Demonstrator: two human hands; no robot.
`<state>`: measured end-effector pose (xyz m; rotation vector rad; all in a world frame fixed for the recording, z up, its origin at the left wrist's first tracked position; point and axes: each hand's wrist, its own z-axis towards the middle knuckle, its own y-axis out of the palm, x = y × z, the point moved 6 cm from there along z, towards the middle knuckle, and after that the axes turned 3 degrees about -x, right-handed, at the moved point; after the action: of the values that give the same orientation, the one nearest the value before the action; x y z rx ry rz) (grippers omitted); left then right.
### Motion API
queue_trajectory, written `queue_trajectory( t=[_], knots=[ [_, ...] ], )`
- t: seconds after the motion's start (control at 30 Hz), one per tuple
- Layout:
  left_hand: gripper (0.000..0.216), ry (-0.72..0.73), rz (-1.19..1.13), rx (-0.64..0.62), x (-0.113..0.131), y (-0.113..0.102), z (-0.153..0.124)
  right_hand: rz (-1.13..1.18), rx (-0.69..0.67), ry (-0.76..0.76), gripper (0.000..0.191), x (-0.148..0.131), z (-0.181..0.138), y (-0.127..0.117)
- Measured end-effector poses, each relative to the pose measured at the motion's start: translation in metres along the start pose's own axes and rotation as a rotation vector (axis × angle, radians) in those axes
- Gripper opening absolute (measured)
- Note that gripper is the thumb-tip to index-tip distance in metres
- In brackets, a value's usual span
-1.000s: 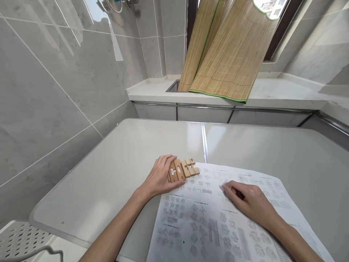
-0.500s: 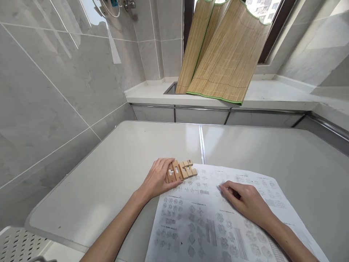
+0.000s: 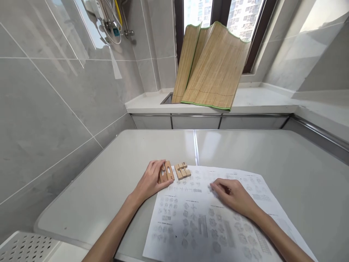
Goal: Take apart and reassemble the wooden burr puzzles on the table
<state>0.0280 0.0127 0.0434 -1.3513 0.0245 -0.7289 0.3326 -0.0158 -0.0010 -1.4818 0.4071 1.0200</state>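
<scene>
Your left hand (image 3: 148, 182) is clamped on the slotted wooden pieces (image 3: 167, 174), thumb along their near ends and fingers curled over the far ends. They lie side by side around the far left corner of the printed sheet (image 3: 200, 242), slots facing up, and you can read a 2 at the near end of the rightmost one. Just to their right, apart from them by a narrow gap, the paler notched wooden block (image 3: 179, 174) rests by the sheet's far edge, with a small dark mark on its far right part. Your right hand (image 3: 229, 193) rests on the sheet, right of the block and well apart from it, fingers loosely curled with the thumb near the forefinger; you cannot tell whether the fingertips meet or hold anything. The sheet covers the near middle of the pale table (image 3: 253, 151), its rows of printed figures too faint to make out. Beyond the table, a folded straw mat (image 3: 211, 72) with green edging stands on the white ledge (image 3: 149, 102).
</scene>
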Motion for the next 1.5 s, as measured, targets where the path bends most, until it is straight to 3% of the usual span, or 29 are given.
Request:
queue_trajectory(
  t=[0.13,0.23,0.4,0.57,0.77,0.93,1.03,1.17,1.3,1.37,1.5],
  knots=[
    [0.074,0.089,0.007,0.0,0.038,-0.015,-0.001,0.367,-0.096,0.09,0.041,0.001,0.0,0.0],
    [0.084,0.227,-0.003,-0.013,0.08,-0.014,0.011,0.722,-0.202,0.08,0.037,-0.003,0.001,0.004],
    [0.097,0.365,-0.085,-0.044,0.14,0.016,0.047,1.221,-0.271,0.005,0.056,-0.016,0.0,0.001],
    [0.097,0.487,-0.146,-0.03,0.171,0.05,0.072,1.474,-0.13,0.125,0.042,-0.001,0.002,-0.005],
    [0.099,0.43,-0.203,-0.046,0.172,0.082,0.1,1.611,0.061,0.25,0.023,0.025,0.012,-0.005],
    [0.1,0.389,-0.33,-0.001,0.17,0.092,0.114,1.652,0.16,0.282,0.016,0.035,0.017,-0.009],
    [0.087,0.281,-0.386,0.051,0.163,0.093,0.115,1.653,0.237,0.244,0.025,0.04,0.02,-0.015],
    [0.062,0.033,-0.421,0.098,0.142,0.097,0.112,1.689,0.281,0.18,0.044,0.041,0.023,-0.019],
    [0.039,-0.123,-0.499,-0.123,0.129,0.115,0.109,1.695,0.3,0.166,0.047,0.036,0.022,-0.019],
    [0.043,-0.123,-0.559,-0.248,0.128,0.122,0.107,1.674,0.289,0.168,0.047,0.032,0.023,-0.018],
    [0.045,-0.079,-0.727,-0.309,0.128,0.118,0.099,1.579,0.318,0.177,0.044,0.032,0.022,-0.018]
  ],
)
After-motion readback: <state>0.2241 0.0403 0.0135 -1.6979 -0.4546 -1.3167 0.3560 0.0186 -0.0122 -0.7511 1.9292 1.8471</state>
